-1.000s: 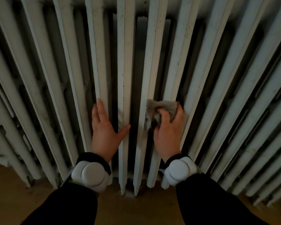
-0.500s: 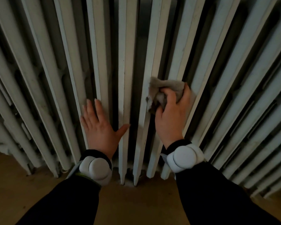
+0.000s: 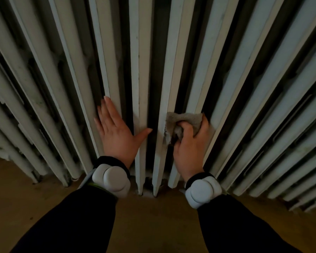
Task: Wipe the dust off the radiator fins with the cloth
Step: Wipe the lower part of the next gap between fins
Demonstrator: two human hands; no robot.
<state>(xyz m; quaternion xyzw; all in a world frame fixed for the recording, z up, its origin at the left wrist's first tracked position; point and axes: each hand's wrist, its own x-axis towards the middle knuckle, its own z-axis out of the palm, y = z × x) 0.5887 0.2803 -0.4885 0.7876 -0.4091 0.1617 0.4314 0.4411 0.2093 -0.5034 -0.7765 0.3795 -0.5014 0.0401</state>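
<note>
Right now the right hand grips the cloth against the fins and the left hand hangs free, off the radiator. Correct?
Not quite. The left hand does not hang free: it lies flat, fingers straight, against the radiator fins, as the head view shows. The rest holds: the right hand grips the cloth against the fins.

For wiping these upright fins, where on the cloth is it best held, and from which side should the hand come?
Probably the bunched middle of the cloth, from the front, the side facing the person, as the right hand grips it. It lies crumpled against narrow upright fins, so fingers curled over the wad press it onto the metal, leaving its loose edge free.
</note>
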